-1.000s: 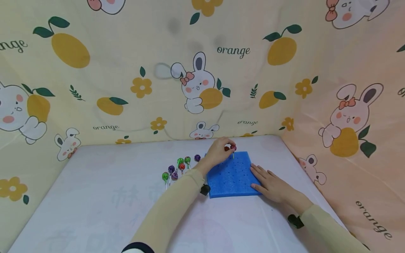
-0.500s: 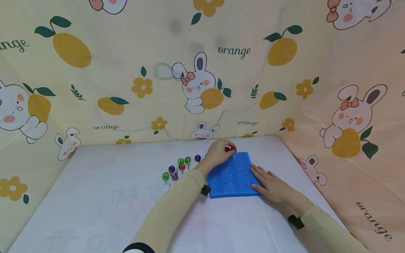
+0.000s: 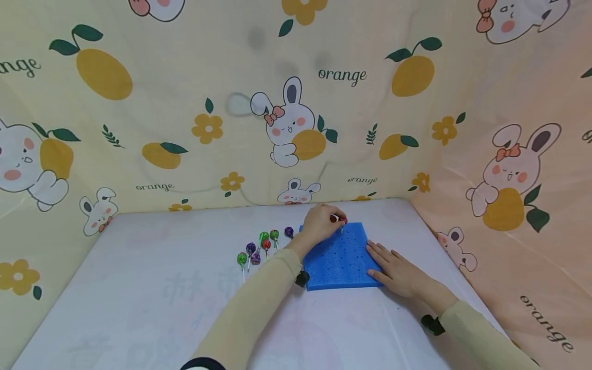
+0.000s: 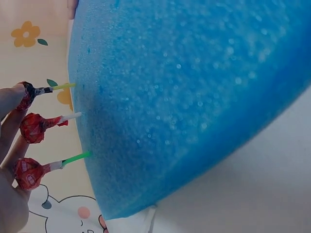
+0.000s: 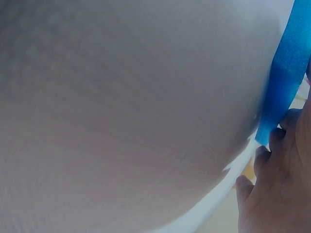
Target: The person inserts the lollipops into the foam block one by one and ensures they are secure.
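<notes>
A blue foam board dotted with small holes lies on the table. At its far edge my left hand pinches a dark-red-wrapped lollipop by its head, its yellow stick pointing down at the foam. Whether the stick tip is inside a hole cannot be told. Beside it, two red lollipops stand with their sticks at the foam: one with a white stick, one with a green stick, both near the curled fingers. My right hand rests against the board's right edge, fingers straight.
Left of the board lie several loose lollipops, among them a green one, a red one and a purple one. Behind the white table hangs a printed cloth, which also covers the right side.
My left hand has shifted slightly right and down, and the pinched lollipop has come lower toward the foam. My right hand and the loose lollipops stay where they were.
</notes>
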A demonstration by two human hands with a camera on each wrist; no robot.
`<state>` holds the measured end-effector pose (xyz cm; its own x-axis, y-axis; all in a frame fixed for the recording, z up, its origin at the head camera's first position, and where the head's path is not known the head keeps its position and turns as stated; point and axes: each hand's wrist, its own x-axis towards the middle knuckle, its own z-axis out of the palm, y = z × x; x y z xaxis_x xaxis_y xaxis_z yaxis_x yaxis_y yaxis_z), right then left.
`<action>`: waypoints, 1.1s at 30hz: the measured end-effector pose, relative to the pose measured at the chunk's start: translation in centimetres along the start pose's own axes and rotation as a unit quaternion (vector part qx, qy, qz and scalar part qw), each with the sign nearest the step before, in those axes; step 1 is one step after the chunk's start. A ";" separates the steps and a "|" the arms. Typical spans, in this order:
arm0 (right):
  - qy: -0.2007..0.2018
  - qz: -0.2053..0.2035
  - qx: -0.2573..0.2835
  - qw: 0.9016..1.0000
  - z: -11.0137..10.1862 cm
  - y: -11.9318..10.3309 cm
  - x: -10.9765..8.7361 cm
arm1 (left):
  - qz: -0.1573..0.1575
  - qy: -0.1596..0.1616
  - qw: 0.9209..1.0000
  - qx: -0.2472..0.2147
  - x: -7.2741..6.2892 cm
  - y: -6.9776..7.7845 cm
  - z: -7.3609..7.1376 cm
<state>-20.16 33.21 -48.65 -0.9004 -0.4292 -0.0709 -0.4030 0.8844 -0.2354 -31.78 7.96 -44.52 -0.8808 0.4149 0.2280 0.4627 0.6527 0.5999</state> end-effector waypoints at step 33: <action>0.005 0.002 -0.012 1.000 0.6 0.5 0.2 | 0.015 0.026 0.999 -0.016 -1.2 -0.9 -0.8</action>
<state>-20.48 33.48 -49.41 -0.9037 -0.4237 -0.0615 -0.4031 0.8905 -0.2110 -31.26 6.34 -44.69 -0.8710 0.3999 0.2855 0.4864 0.6191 0.6166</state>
